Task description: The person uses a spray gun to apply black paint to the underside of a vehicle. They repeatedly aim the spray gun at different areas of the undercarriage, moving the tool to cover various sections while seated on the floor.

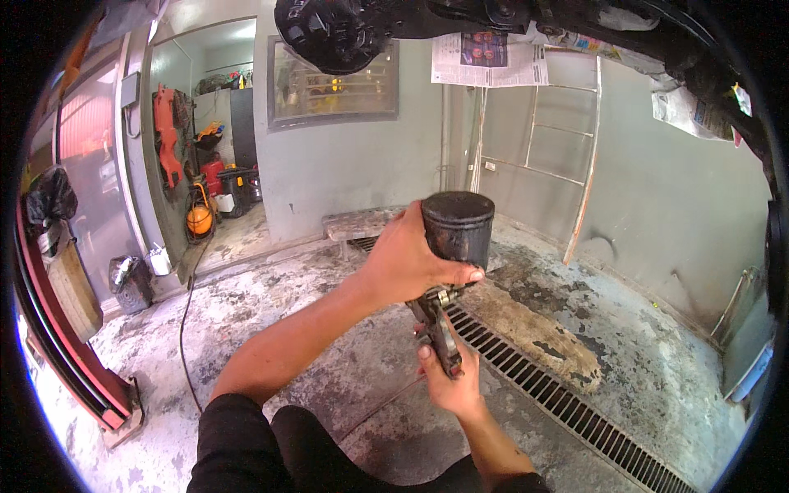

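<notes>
My left hand (415,263) grips a dirty black cylindrical cup (456,214) from the left, its thumb along the lower edge. The cup sits on top of a dark metal gun-like tool (436,316) with small metal fittings. Below it my right hand (452,386) is wrapped round the tool's lower part, thumb up along its side; some of those fingers are hidden behind the tool. Both forearms reach in from the lower edge, in front of my body.
Black greasy machinery (337,25) with newspaper (487,70) hangs overhead. A long floor grate (559,394) crosses the stained floor. A red post (82,353) stands left, a rusty ladder (588,164) leans right. A cable (187,345) runs toward a doorway holding an orange machine (200,215).
</notes>
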`<state>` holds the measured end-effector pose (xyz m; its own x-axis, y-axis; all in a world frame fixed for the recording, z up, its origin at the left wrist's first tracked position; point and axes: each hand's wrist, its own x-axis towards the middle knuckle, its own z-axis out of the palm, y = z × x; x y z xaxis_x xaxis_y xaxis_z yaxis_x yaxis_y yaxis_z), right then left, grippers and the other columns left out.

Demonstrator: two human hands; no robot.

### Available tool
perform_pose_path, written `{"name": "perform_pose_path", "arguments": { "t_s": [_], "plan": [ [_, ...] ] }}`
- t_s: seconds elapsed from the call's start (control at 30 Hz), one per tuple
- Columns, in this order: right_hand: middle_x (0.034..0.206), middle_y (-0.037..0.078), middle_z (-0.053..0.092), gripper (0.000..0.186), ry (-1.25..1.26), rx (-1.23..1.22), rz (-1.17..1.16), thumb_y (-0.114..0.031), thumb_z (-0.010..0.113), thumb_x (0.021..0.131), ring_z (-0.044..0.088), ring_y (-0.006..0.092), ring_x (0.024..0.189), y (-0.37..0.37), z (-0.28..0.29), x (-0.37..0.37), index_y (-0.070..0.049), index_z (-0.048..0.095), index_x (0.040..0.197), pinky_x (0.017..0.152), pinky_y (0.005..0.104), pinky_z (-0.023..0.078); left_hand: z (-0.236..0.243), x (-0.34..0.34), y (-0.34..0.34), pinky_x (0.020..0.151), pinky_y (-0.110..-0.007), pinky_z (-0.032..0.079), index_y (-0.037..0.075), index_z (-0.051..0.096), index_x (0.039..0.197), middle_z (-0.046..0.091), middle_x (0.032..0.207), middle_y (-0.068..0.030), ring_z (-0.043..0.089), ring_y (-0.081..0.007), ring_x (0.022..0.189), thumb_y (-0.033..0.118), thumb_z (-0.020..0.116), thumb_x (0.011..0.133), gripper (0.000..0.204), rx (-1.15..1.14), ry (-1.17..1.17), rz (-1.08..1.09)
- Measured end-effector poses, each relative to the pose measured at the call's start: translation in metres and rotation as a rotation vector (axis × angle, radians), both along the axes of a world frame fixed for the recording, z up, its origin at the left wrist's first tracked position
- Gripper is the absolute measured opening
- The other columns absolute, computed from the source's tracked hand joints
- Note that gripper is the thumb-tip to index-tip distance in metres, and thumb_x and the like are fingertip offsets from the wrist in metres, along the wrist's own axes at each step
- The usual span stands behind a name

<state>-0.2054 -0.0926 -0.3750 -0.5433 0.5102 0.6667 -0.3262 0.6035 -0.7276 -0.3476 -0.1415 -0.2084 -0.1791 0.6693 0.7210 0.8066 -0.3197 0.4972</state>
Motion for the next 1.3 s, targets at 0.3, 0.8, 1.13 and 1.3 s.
{"name": "perform_pose_path", "arguments": {
  "t_s": [0.3,0.8,1.13,1.3],
  "plan": [
    [0.086,0.001,0.065,0.037,-0.134,-0.117,0.152,-0.033,0.068,0.102,0.061,0.0095,0.062,-0.012,0.068,-0.011,0.001,0.067,0.117,0.058,0.0276,0.053,0.037,-0.025,-0.025,0.096,-0.045,0.053,-0.01,0.054,0.122,0.069,0.112,-0.0243,0.067,-0.04,0.109,0.048,0.094,0.064,0.091,0.078,0.077,0.169],
    [0.076,0.014,0.067,0.067,-0.245,0.225,-0.109,-0.047,0.066,0.1,0.067,0.0171,0.069,0.003,0.121,0.017,0.0,0.053,0.146,0.062,0.0334,0.052,0.069,-0.02,-0.015,0.099,-0.041,0.051,-0.009,0.047,0.135,0.068,0.12,-0.0204,0.067,-0.03,0.111,0.065,0.076,0.084,0.095,0.067,0.013,0.036],
    [0.08,0.006,0.071,0.051,0.266,0.225,-0.096,-0.041,0.069,0.099,0.06,0.0107,0.072,0.015,0.208,-0.009,0.001,0.066,0.127,0.068,0.0311,0.05,0.079,-0.049,-0.039,0.112,-0.04,0.039,-0.009,0.025,0.157,0.054,0.143,-0.0249,0.054,-0.0307,0.131,0.072,0.052,0.096,0.105,0.233,-0.261,0.165],
    [0.075,0.004,0.07,0.04,0.309,0.231,-0.006,-0.04,0.07,0.096,0.063,0.0126,0.07,0.013,0.275,0.0,0.0,0.071,0.102,0.07,0.0297,0.051,-0.032,-0.109,-0.04,0.105,-0.035,0.045,-0.007,0.036,0.153,0.056,0.142,-0.0211,0.059,-0.0264,0.121,0.063,0.05,0.102,0.088,0.056,-0.351,0.286]
  ]
}}
